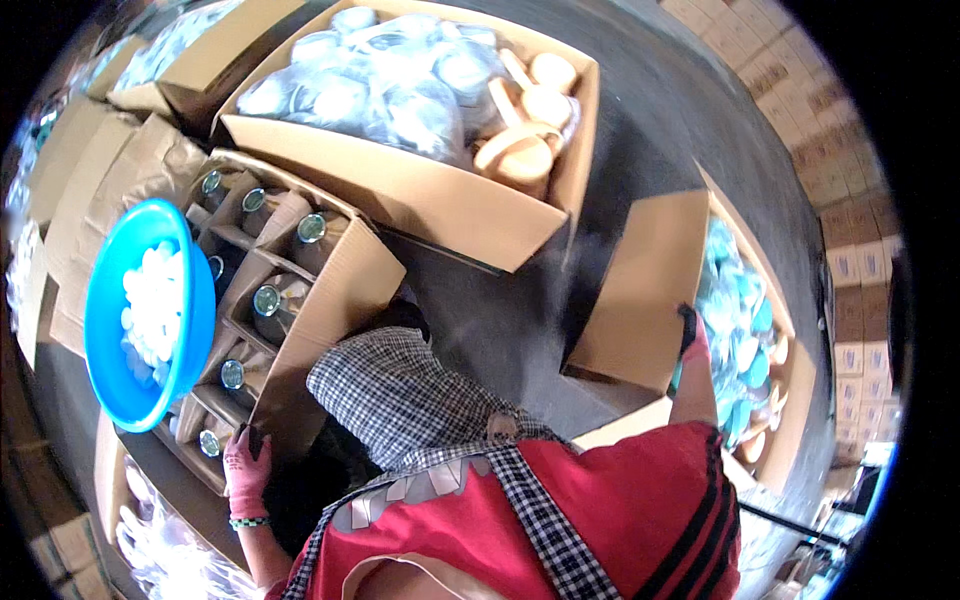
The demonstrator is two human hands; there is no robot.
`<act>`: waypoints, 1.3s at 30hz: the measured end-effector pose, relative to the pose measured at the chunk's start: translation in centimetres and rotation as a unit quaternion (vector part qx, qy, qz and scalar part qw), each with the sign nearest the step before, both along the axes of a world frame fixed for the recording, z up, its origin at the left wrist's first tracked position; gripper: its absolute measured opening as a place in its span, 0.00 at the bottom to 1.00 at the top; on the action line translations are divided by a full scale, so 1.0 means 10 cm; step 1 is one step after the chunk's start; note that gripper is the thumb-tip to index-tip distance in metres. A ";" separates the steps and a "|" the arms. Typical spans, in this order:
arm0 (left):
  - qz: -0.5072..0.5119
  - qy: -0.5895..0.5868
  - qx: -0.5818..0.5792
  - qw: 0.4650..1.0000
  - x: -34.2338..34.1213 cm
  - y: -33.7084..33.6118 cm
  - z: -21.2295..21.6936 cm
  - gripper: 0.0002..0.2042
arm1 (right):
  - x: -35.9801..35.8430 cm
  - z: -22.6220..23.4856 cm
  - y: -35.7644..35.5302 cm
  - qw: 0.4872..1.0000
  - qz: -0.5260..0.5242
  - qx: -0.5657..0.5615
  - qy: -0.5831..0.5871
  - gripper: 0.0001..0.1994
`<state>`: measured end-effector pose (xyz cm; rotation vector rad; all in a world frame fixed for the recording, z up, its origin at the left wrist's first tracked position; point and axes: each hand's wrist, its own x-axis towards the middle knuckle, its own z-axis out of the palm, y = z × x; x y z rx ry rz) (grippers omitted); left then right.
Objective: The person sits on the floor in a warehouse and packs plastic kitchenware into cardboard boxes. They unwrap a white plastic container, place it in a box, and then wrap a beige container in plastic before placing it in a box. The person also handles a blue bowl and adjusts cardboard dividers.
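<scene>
My left hand [247,465], in a pink glove with dark fingertips, is closed over the near edge of a divided cardboard box [335,285]. Glass bottles stand upright in its compartments, with round tops showing, such as the bottle [233,374] near that hand. My right hand [694,335], gloved the same way, is at the inner edge of another cardboard box [640,290]. Bagged teal lids [745,320] fill that box. The fingers there are small and partly hidden, so their grip cannot be made out.
A blue basin [100,340] of small white pieces [155,305] rests on the bottle box's left side. Ahead, a large carton [400,185] holds clear-bagged items and tan handled pieces [520,160]. Stacked cartons [850,270] line the right. Plastic-wrapped items [165,545] lie at lower left.
</scene>
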<state>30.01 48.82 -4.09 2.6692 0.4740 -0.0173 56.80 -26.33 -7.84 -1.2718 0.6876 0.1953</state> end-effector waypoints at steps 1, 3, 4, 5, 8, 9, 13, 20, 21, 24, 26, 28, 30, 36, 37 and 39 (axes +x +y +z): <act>0.002 0.004 0.000 1.000 0.02 0.00 0.00 0.13 | -0.01 -0.06 -0.08 1.000 0.000 0.023 -0.005 0.18; 0.016 0.026 0.000 1.000 -0.03 -0.03 -0.01 0.14 | -0.01 0.17 0.29 1.000 -0.023 -0.004 -0.002 0.18; 0.003 0.013 0.006 1.000 -0.02 -0.06 0.02 0.14 | -0.10 0.10 0.18 0.998 -0.061 0.004 -0.004 0.18; -0.009 -0.002 0.014 1.000 0.00 -0.07 0.03 0.14 | -0.12 0.03 0.07 0.995 -0.099 0.013 -0.008 0.18; -0.014 0.015 0.012 1.000 -0.09 -0.05 0.00 0.15 | -0.02 0.40 0.90 0.996 -0.056 -0.040 0.049 0.15; -0.026 0.013 0.020 0.999 -0.12 -0.03 -0.03 0.15 | 0.01 0.38 0.89 0.995 -0.049 -0.069 0.057 0.14; -0.008 0.133 0.008 0.991 -0.10 0.05 -0.08 0.17 | 0.08 0.19 0.91 0.992 -0.052 -0.090 0.067 0.12; -0.004 0.141 0.043 0.989 0.17 0.00 -0.02 0.19 | 0.55 0.53 2.41 0.994 0.051 -0.095 -0.037 0.11; 0.006 0.151 0.054 0.987 0.19 -0.03 -0.01 0.19 | 0.60 0.59 2.60 0.996 0.060 -0.062 -0.025 0.12; -0.011 0.131 0.009 0.991 0.34 -0.11 0.01 0.21 | 0.72 0.55 2.99 0.987 0.103 -0.062 -0.107 0.14; -0.052 0.081 -0.016 0.995 0.43 -0.18 -0.10 0.22 | 0.92 0.06 2.82 0.979 0.159 -0.070 -0.108 0.20; -0.084 0.069 -0.061 0.992 0.55 -0.24 -0.14 0.22 | 0.94 -0.04 2.72 0.983 0.170 -0.001 -0.070 0.21; -0.105 0.035 -0.030 0.993 0.69 -0.28 -0.26 0.21 | 0.80 0.34 3.03 0.994 0.099 -0.032 -0.034 0.22; -0.142 -0.066 0.016 0.988 0.80 -0.37 -0.01 0.20 | -0.46 0.98 2.95 0.742 0.300 -0.514 -0.310 0.30; -0.144 -0.098 0.006 0.985 0.76 -0.32 0.00 0.20 | -0.70 1.02 2.86 0.695 0.348 -0.535 -0.333 0.29; -0.099 -0.123 0.003 0.987 0.64 -0.10 -0.15 0.18 | -1.13 0.95 2.61 0.609 0.370 -0.593 -0.376 0.30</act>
